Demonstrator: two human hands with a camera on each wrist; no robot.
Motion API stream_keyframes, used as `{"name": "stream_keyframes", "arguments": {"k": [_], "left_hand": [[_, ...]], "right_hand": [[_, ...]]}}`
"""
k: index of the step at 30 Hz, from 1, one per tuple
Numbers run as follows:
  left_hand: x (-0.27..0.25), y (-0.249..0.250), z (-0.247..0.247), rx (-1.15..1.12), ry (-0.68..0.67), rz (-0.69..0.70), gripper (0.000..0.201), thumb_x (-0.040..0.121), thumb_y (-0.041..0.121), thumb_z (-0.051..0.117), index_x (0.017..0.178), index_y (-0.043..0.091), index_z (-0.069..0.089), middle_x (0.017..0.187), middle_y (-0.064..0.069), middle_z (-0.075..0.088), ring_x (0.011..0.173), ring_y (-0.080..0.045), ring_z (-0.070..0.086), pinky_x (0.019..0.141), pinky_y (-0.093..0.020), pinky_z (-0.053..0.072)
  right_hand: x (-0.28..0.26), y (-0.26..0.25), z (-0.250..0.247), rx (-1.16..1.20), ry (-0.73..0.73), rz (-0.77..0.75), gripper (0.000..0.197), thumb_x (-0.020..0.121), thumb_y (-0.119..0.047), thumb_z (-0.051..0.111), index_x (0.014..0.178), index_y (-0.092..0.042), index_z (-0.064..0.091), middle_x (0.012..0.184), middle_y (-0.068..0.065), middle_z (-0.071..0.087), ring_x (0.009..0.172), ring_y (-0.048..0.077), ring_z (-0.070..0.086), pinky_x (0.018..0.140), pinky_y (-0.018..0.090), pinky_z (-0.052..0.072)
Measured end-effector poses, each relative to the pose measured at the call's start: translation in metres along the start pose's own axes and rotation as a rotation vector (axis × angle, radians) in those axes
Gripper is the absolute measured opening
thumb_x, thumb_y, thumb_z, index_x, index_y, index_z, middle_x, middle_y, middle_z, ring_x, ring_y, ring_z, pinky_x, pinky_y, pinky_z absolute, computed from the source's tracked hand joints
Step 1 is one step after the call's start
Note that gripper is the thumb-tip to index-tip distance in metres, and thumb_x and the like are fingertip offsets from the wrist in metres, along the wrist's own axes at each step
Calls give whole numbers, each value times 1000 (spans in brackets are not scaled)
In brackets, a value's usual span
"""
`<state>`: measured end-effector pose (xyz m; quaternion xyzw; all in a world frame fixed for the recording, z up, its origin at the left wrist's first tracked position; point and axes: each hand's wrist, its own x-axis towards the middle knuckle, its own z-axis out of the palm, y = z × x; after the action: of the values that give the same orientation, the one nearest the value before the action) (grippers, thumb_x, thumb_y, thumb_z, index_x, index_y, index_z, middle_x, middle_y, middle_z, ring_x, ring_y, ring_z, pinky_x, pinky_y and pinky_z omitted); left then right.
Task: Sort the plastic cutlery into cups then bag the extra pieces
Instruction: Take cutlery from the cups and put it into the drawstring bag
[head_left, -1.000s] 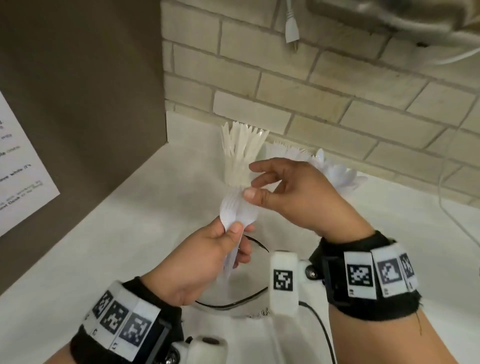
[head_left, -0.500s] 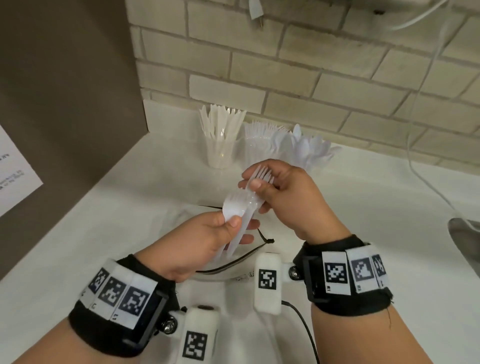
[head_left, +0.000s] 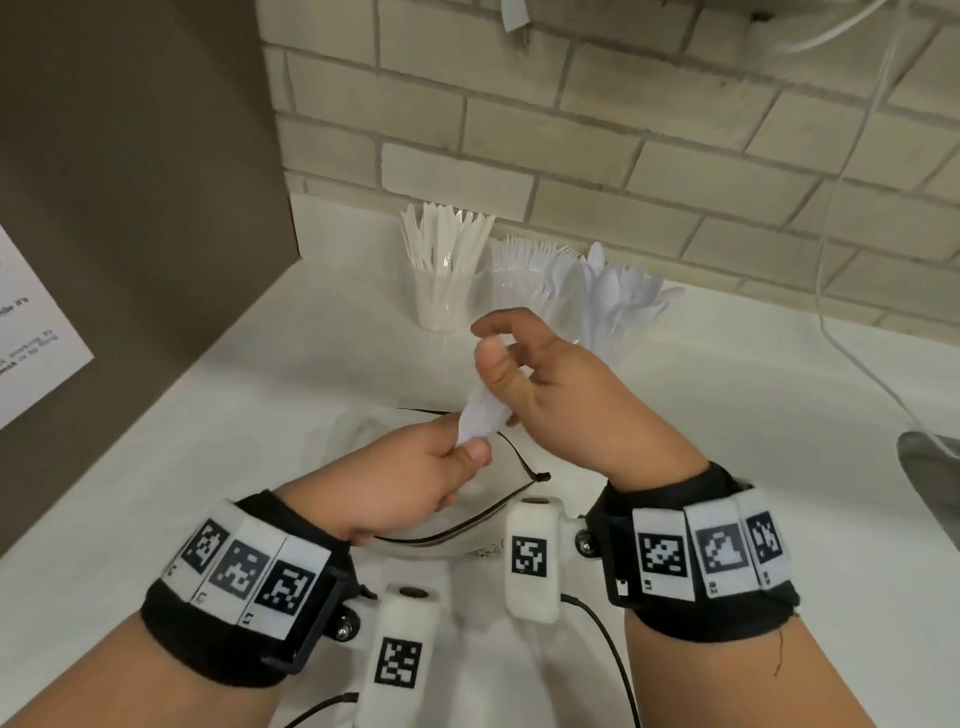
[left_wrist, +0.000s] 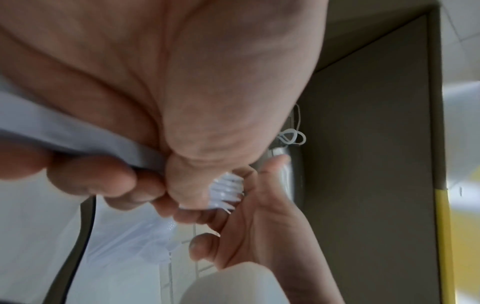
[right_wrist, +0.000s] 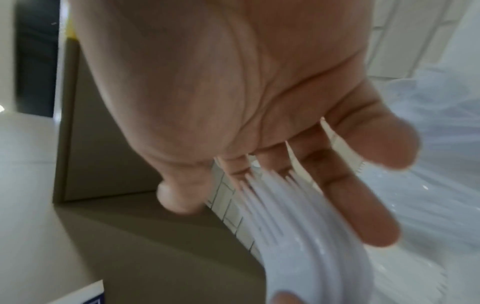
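Note:
My left hand (head_left: 467, 447) pinches a small bundle of white plastic cutlery (head_left: 483, 410) by the handles, heads tilted up and away, over a clear zip bag (head_left: 363, 421) lying on the counter. In the right wrist view fork tines (right_wrist: 298, 216) rest against the straight fingers of my right hand (head_left: 491, 343), and the thumb stands apart from them. At the back wall stand three clear cups: knives (head_left: 441, 296), forks (head_left: 524, 280) and spoons (head_left: 618, 296). The left wrist view shows the tines (left_wrist: 226, 191) between my left thumb and the right hand's fingers.
The bag's black zip strip (head_left: 519, 457) curves between my hands. A brown panel (head_left: 130, 208) with a paper sheet (head_left: 31, 338) closes the left side. A white cable (head_left: 841, 338) hangs at the right above a sink edge (head_left: 930, 467). A brick wall stands behind the cups.
Both hands drew back from the cups to above the bag. My right hand, which pinched the fork heads half a second ago, has loosened; the left hand keeps the bundle.

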<state>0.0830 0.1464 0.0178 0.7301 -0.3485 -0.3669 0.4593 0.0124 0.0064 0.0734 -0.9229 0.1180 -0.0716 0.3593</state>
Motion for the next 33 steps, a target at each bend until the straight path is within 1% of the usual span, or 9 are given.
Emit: {"name": "stream_keyframes", "arguments": {"k": [5,10,15,20,23,26,29,31,33], "left_hand": [[0,2,1,142,32,51,25,98,35,41,89,17,55,66,8,49,59,-6,46,66,-23,41],[3,-4,-6,235,62,83,20,99,32,38,103,19,53,75,6,54,68,-7,56,80,-39,51],[4,-9,-11,261,50,116,22,100,32,35,102,33,56,72,11,49,58,1,47,62,-21,39],[12,-14,-12,335,184,150,30,96,33,46,125,24,50,106,4,54,92,-8,54,82,-22,45],[14,-22,-27,495,319,150,33,87,43,60,116,31,50,131,8,41,124,-10,40,100,-22,30],[14,-24,-27,755,99,87,49,64,70,66,103,45,49,154,12,14,147,-19,0,118,-43,1],[17,-24,-13,983,-136,26,74,50,79,66,113,47,44,158,13,-11,142,-22,-29,111,-56,-19],[22,-27,-6,1067,-164,-8,79,51,71,69,120,42,43,158,8,0,145,-27,-18,110,-59,-19],[28,-28,-3,1064,-77,-29,67,61,58,68,120,35,47,141,6,28,139,-24,22,112,-57,-13]], "right_hand": [[-1,2,8,-272,-60,-50,17,99,-21,43,111,-18,55,74,-8,54,56,3,46,54,16,37],[2,9,1,-136,226,-41,12,96,-18,50,105,-20,58,74,-10,57,67,8,55,60,13,41],[-1,11,7,-11,217,-51,11,96,-16,50,104,-22,52,68,-12,53,55,-2,52,55,9,42],[18,18,-14,-59,362,-85,18,92,-5,52,98,-20,56,67,-7,51,58,6,51,51,6,37],[41,29,-54,-137,590,-38,18,92,-4,50,104,-15,58,82,2,57,68,14,49,52,1,32],[68,38,-81,-220,737,-11,24,91,0,42,109,-10,56,91,3,56,79,14,48,56,8,36],[96,42,-87,-307,762,-9,32,87,4,38,112,-8,55,102,11,59,81,15,46,65,22,32],[113,44,-85,-342,718,11,38,85,7,36,114,-8,53,109,11,58,83,16,46,66,20,30],[130,46,-79,-390,638,34,40,83,10,35,116,-6,52,112,13,56,85,21,50,65,22,30]]}}
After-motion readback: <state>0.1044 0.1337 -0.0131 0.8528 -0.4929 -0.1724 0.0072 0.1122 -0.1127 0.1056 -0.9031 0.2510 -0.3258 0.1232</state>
